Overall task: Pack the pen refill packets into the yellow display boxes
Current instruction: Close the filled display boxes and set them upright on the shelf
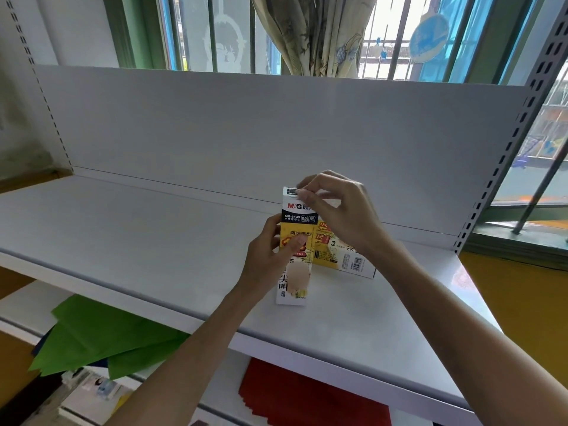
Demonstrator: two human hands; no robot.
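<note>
- Yellow display box [295, 238] is standing upright on the white shelf [129, 241], long axis vertical; label reading "M&G", "MG-6139", "0.5".
- Left hand [270, 256] is clamping its fingers around the box's middle.
- Right hand [341, 210] is pinching the top flap, fingertips together.
- Second box [344, 256] is lying just behind.

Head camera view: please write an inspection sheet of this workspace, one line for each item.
Surface: white metal shelf with a white back panel; bare apart from the two boxes.
Job's things: upright yellow display box held over the shelf; second yellow display box lying on its side behind it. No loose refill packets seen.
Clutter: nothing seen on the shelf; green paper sheets and red paper on the lower levels.
Grippers: left hand grips the upright box's middle; right hand pinches its top flap.
Cables: nothing seen.
Surroundings: barred window and patterned curtain behind the shelf.
</note>
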